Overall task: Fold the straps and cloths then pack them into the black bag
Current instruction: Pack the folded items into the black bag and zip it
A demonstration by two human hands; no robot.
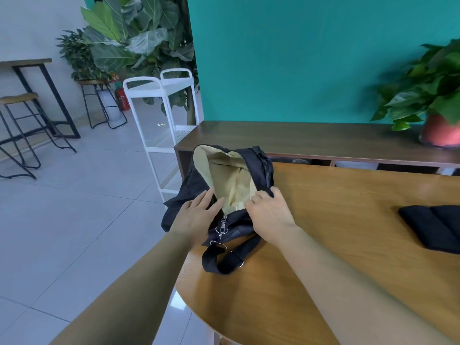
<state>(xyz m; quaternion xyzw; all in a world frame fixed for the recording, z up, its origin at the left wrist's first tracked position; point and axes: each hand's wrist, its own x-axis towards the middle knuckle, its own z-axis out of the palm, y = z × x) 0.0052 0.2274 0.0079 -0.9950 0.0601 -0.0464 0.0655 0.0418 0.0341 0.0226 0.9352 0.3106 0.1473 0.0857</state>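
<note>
**Bag Mouth Held Open at the Table's Edge**

Black bag (pixel 251 170) lying on the left end of the wooden table (pixel 336 220), partly overhanging the edge toward the tiled floor, mouth gaping toward the camera and showing a pale beige lining (pixel 231 180). Inside, nothing but lining visible; whether anything sits deeper down cannot be told.

Left hand (pixel 196 215) flat on the bag's near-left flank, fingers (pixel 201 197) straight and slightly spread, thumb reaching to the rim of the opening. Probably pressing the soft fabric down so the mouth stays wide and the overhanging bag does not slide off.

Right hand (pixel 268 212) on the right rim, fingertips curled over the black edge and pinching it against the thumb side, most likely pulling that side outward against the left hand's hold. Exact thumb contact hidden beneath the hand.

Bag's own shoulder strap (pixel 226 257) looped loose on the table just in front, joined by a metal clasp (pixel 222 224) at the near end of the zip.

Folded dark cloth (pixel 433 225) resting well apart at the right edge of view, flat on the table, seemingly waiting to go in. Judged stage: opening readied, packing of that piece not yet done. Next move likely needs one hand freed for the cloth while the other guards the opening against collapse.
</note>
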